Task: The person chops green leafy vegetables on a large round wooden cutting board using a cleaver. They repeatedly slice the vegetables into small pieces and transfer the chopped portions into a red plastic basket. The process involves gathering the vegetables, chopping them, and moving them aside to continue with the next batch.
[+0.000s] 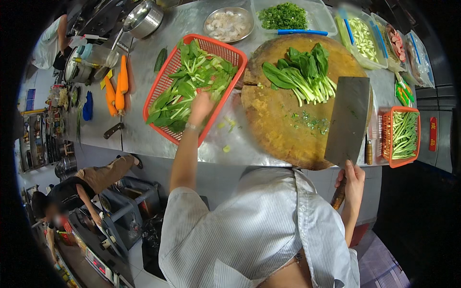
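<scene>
My left hand (201, 106) reaches into a red plastic basket (153, 93) of leafy greens (183, 81). It is blurred and its fingers are hidden, so whether it grips any stalks cannot be made out. My right hand (354, 180) is closed round the wooden handle of a Chinese cleaver (347, 118). The broad blade lies over the right side of a round wooden chopping block (273, 133). On the block, left of the blade, is a bunch of leafy greens (306, 75), stalk ends toward the blade. Chopped green bits (311, 122) are scattered below it.
Behind stand a bowl of peeled shrimp (229, 23) and a tub of chopped greens (282, 16). Carrots (118, 88) and a knife handle (113, 130) lie left. At right are a tub of sliced vegetables (363, 39) and a second basket (387, 138). A person (72, 194) is at lower left.
</scene>
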Tool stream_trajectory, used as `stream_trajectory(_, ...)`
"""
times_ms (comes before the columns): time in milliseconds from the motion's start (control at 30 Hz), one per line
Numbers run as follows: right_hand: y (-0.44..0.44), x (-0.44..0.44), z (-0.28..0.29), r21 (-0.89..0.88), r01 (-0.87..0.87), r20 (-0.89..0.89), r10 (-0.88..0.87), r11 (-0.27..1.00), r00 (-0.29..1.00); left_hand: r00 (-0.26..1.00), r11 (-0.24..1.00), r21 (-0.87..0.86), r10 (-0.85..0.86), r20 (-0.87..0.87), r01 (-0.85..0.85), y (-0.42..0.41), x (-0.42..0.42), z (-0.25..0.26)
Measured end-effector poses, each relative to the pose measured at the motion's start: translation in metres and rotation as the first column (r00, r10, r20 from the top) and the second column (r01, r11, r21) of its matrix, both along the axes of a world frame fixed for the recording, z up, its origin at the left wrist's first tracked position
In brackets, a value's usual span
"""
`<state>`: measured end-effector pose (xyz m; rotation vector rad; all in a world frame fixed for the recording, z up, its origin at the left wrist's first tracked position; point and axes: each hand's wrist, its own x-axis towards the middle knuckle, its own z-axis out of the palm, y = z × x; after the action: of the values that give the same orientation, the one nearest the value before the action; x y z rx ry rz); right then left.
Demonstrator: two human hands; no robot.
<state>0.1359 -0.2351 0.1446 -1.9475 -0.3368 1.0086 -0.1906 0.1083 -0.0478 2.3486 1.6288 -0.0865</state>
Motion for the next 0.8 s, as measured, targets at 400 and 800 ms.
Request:
stream_trajectory(400,-0.008,-0.004,0.002,0.047,-0.012,-0.010,0.012,0.999,1.000,0.775,0.970,-0.101,0.237,0.585,-0.220,0.037,-0.035,0.114)
stream_trajectory(800,-0.033,0.010,0.007,0.009,0.033,-0.024,-0.033,0.999,0.999,0.563,0.599,-0.099,-0.666,0.489,0.795,-0.098,0.169,0.152)
